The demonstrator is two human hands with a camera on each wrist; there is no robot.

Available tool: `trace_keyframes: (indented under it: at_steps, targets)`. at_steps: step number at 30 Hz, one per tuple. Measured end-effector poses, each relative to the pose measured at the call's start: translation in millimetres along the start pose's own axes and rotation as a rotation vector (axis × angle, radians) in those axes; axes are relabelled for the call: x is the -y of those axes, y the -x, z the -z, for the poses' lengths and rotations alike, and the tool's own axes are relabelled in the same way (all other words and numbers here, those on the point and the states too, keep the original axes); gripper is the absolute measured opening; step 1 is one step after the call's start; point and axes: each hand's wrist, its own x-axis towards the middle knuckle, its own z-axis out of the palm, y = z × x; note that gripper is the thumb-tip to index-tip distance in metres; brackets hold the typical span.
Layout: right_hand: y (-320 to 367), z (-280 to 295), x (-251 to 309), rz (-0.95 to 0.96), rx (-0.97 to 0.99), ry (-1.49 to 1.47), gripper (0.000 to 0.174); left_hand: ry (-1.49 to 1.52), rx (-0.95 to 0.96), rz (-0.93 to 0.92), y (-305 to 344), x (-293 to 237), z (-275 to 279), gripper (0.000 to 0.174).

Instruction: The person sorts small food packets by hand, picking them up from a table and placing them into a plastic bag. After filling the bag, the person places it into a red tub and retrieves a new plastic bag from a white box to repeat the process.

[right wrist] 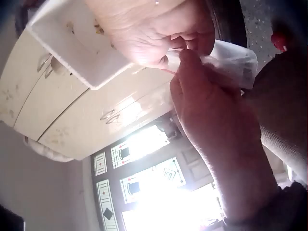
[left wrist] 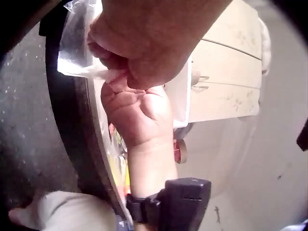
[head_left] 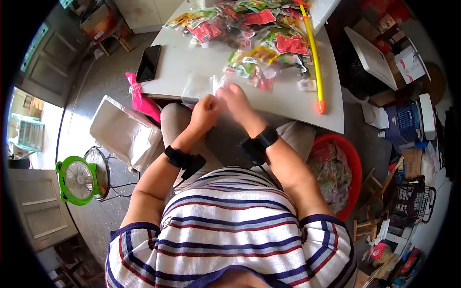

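Observation:
My left hand (head_left: 205, 114) and right hand (head_left: 237, 104) meet over the table's front edge, both with curled fingers. Between them they grip the gathered neck of a clear plastic bag (head_left: 193, 87), whose body spreads out to the left. In the left wrist view the bag (left wrist: 77, 67) narrows to a twisted whitish neck between the fingers. A thin reddish strand (right wrist: 169, 72) shows at the fingertips in the right wrist view. The right hand is blurred in the head view. Beyond the hands lies a heap of small colourful snack packets (head_left: 259, 55) on the white table (head_left: 180, 62).
A yellow stick with orange ends (head_left: 314, 57) lies along the table's right side. On the left are a black phone (head_left: 149, 63) and a pink bag (head_left: 142, 98). A red tub (head_left: 353, 185) with packets stands at lower right, a green fan (head_left: 79, 180) at left.

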Motion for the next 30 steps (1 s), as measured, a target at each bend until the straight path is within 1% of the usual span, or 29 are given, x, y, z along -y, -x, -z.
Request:
trace_keyframes:
  at_steps: [2, 3, 5, 6, 7, 9, 10, 12, 13, 15, 16, 19, 20, 21, 22, 23, 24, 25, 26, 27, 29, 30]
  targets:
    - [4, 1, 4, -0.041, -0.056, -0.048, 0.016, 0.304, 0.067, 0.157, 2, -8, 2, 0.016]
    - [5, 13, 9, -0.037, -0.059, -0.018, 0.016, 0.419, 0.075, 0.194, 0, -14, -4, 0.016]
    - [7, 14, 4, -0.025, -0.052, -0.032, 0.017, 0.575, 0.086, 0.281, 1, -15, 11, 0.017]
    - [5, 15, 9, -0.115, -0.069, -0.151, 0.020, 0.564, 0.053, 0.279, -7, -16, 18, 0.016]
    - [2, 18, 11, -0.127, -0.061, -0.139, 0.021, 0.627, 0.049, 0.291, -15, -6, 22, 0.018]
    - [-1, 21, 14, -0.161, -0.049, -0.117, 0.023, 0.572, 0.047, 0.298, -22, 1, 29, 0.017]
    - [1, 17, 18, -0.156, -0.050, -0.087, 0.023, 0.546, 0.050, 0.302, -22, 0, 29, 0.016]
    - [0, 13, 16, -0.166, 0.057, -0.085, 0.021, 0.500, 0.056, 0.310, -20, -6, 25, 0.014]
    - [-1, 10, 15, -0.170, 0.109, -0.084, 0.021, 0.494, 0.084, 0.281, -17, -9, 20, 0.013]
    - [-4, 6, 10, -0.095, 0.147, -0.016, 0.019, 0.481, 0.141, 0.218, -10, -13, 10, 0.012]
    - [-5, 4, 8, -0.057, 0.165, 0.019, 0.018, 0.421, 0.110, 0.200, -10, -11, 7, 0.012]
    - [-7, -5, 15, -0.088, 0.086, -0.118, 0.016, 0.416, -0.074, 0.272, -19, -9, 16, 0.010]
    - [-9, -9, 21, -0.081, 0.065, -0.041, 0.017, 0.532, -0.153, 0.245, -23, -9, 27, 0.009]
    - [-12, -14, 29, -0.074, 0.044, 0.036, 0.018, 0.563, -0.238, 0.186, -38, 10, 39, 0.007]
    - [-17, -16, 34, -0.061, 0.021, 0.111, 0.018, 0.610, -0.283, 0.041, -55, 10, 85, 0.006]
    - [-22, -17, 34, -0.023, 0.001, 0.141, 0.018, 0.432, -0.466, 0.002, -61, 3, 104, 0.004]
    - [-26, -18, 32, 0.014, -0.020, 0.170, 0.017, 0.171, -0.624, -0.195, -74, 8, 126, 0.009]
    - [-32, -17, 30, 0.051, -0.040, 0.199, 0.017, -0.082, -0.728, -0.340, -80, 3, 145, 0.008]
    - [-44, -6, 24, 0.104, 0.002, 0.365, 0.016, -0.495, -0.827, -0.386, -76, -24, 159, 0.005]
    - [-49, 0, 18, 0.280, -0.093, 0.494, 0.016, -0.694, -0.864, -0.498, -76, -41, 167, 0.003]
    - [-54, 10, 15, 0.636, -0.288, 0.745, 0.015, -0.917, -0.851, -0.587, -74, -57, 171, 0.006]
    - [-52, 17, 22, 0.703, -0.334, 0.892, 0.016, -0.963, -0.799, -0.589, -77, -55, 165, 0.006]
